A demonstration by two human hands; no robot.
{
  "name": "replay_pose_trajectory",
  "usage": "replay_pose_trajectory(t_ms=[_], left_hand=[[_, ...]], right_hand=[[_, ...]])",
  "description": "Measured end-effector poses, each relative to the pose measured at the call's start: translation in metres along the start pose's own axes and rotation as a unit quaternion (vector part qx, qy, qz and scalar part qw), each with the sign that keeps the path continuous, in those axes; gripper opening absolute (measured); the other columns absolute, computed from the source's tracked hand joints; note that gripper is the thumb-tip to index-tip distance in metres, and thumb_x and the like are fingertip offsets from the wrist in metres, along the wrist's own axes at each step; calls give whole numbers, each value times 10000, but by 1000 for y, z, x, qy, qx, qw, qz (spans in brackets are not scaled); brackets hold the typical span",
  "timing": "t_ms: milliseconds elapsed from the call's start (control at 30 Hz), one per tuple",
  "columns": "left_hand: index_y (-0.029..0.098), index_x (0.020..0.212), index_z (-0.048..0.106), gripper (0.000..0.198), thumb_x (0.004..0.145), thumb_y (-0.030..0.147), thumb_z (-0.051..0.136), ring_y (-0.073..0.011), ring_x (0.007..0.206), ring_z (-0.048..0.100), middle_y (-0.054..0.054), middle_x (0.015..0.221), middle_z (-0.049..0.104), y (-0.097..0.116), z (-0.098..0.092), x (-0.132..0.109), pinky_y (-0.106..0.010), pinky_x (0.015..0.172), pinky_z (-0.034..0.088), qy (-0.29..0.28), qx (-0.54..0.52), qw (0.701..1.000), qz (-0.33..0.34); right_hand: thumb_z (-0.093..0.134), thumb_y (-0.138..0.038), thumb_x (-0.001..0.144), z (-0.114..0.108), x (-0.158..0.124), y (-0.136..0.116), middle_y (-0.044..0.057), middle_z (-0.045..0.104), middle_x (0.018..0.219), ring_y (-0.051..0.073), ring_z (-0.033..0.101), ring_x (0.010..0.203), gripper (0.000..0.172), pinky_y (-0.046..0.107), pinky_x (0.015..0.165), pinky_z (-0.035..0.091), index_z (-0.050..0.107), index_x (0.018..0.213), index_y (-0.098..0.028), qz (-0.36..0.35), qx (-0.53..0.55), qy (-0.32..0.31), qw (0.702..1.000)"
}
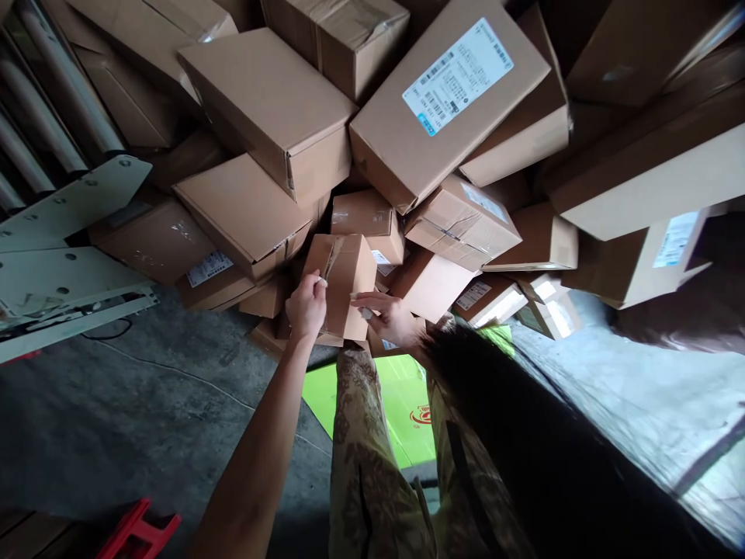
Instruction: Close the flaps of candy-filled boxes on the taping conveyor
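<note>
In the middle of the head view, a small brown cardboard box sits at the front of the pile, in front of my knees. A strip of packing tape runs along its seam and looks rumpled. My left hand is closed in a pinch at the left side of this box; what is between the fingertips, if anything, is too small to tell. Against the box's right side lies my right hand, its fingers stretched toward the box and the thumb apart. Dark long hair hides most of the right arm.
Several cardboard boxes are heaped behind, among them a large labelled box leaning at a tilt. A roller conveyor stands at the left. Below lie a bright green sheet and grey concrete floor. A red object is at the bottom left.
</note>
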State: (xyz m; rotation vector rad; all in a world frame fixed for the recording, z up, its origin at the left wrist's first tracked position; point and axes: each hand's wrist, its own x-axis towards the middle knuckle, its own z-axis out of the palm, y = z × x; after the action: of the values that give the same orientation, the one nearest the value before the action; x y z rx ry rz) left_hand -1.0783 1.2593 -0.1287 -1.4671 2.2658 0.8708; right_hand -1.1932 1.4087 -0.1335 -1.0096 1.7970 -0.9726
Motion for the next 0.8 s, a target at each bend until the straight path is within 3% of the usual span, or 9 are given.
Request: replay_pose_trajectory(t_ms=[100,200,267,367,433,500,567,667,800], left_hand=[[254,958,592,236,926,287,361,-220,1315,394,12,1397,471,4,8,-17,-356,1034,363,0,13,998,66],[252,1052,563,243,926,293,359,-234,1392,244,6,1418,444,6,15,-29,-409,1118,262,-2,31,992,119],[244,1084,555,259,928,302,355,-238,1387,256,-21,1403,461,3,17,-36,-432,1134,235,6,34,991,129],[215,1122,537,287,936,267,324,-198,1351,338,-73,1373,494,-9,19,-51,-415,1150,219,4,0,985,172],[205,1158,512,296,933,228,321,-171,1340,356,-81,1367,500,-19,20,-65,-407,1156,222,-3,-32,974,223],[206,1163,502,291,927,204,332,-165,1336,362,-85,1357,510,-27,23,-78,-426,1158,222,8,-67,966,250],[218,1122,512,259,926,202,342,-171,1317,393,-89,1331,536,-32,26,-87,-454,1163,206,29,-104,966,236],[251,1046,535,177,914,255,417,-185,1216,514,-79,1208,626,-34,29,-94,-459,1157,230,51,-165,970,169],[252,929,568,129,837,343,565,-203,1053,625,-50,1007,696,-37,24,-97,-433,1081,371,40,-256,961,99]], right_hand=[[395,-206,910,-10,-10,-1,87,659,1045,176,615,949,287,300,855,512,638,1050,-145,64,-28,51,996],[355,-206,926,-6,19,-12,97,584,1220,188,519,1144,365,312,976,442,534,1239,-151,55,-117,64,990],[375,-258,934,1,49,-15,103,472,1368,211,371,1301,435,373,1088,324,428,1351,-148,5,-178,18,984],[427,-368,922,6,95,0,105,353,1460,283,224,1380,516,546,1137,101,384,1390,-154,-53,-243,-132,959],[415,-396,924,1,118,17,120,304,1479,323,215,1378,542,631,1100,13,357,1405,-151,-26,-282,-182,942],[401,-371,927,-5,128,26,173,272,1479,357,212,1372,567,682,1063,-18,319,1416,-96,26,-324,-166,931],[461,-324,894,-6,120,22,209,260,1473,365,185,1378,594,672,1070,-22,326,1403,-49,37,-355,-148,922],[550,-273,835,5,80,2,159,263,1485,297,178,1393,630,554,1140,54,347,1403,-89,-65,-336,-193,919],[438,-345,916,10,35,-11,113,333,1463,238,247,1378,557,511,1147,133,329,1415,-124,-168,-267,-246,917]])
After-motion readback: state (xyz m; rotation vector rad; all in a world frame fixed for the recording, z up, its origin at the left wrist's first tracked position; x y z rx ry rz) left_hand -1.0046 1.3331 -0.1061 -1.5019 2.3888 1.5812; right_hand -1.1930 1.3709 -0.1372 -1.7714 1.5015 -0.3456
